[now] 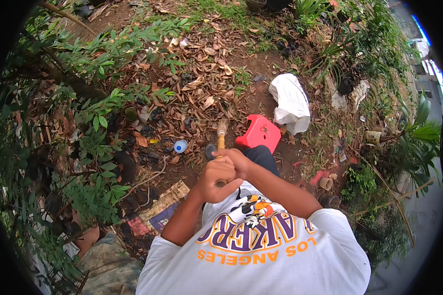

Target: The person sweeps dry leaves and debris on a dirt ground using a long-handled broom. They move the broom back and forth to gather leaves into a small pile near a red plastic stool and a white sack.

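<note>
Both of my hands are closed around the handle of a broom (pixel 221 142), held out in front of my body. My left hand (pixel 217 180) grips it near the butt end, whose round tip shows beside the thumb. Against it, farther along the handle, is my right hand (pixel 234 160), partly covered by the left. The broom's thin bristles point away from me, over dry brown leaves (pixel 203 88). To the right of the bristles is a red plastic stool (pixel 256 134) with scissors (pixel 264 128) on its top.
A white sack (pixel 291 101) lies beyond the stool. Left of the broom is a blue-and-white round plastic item (pixel 180 146). Leafy branches (pixel 107 107) reach in from the left. A small pot (pixel 325 183) and a long dry stalk (pixel 391 195) are on the right.
</note>
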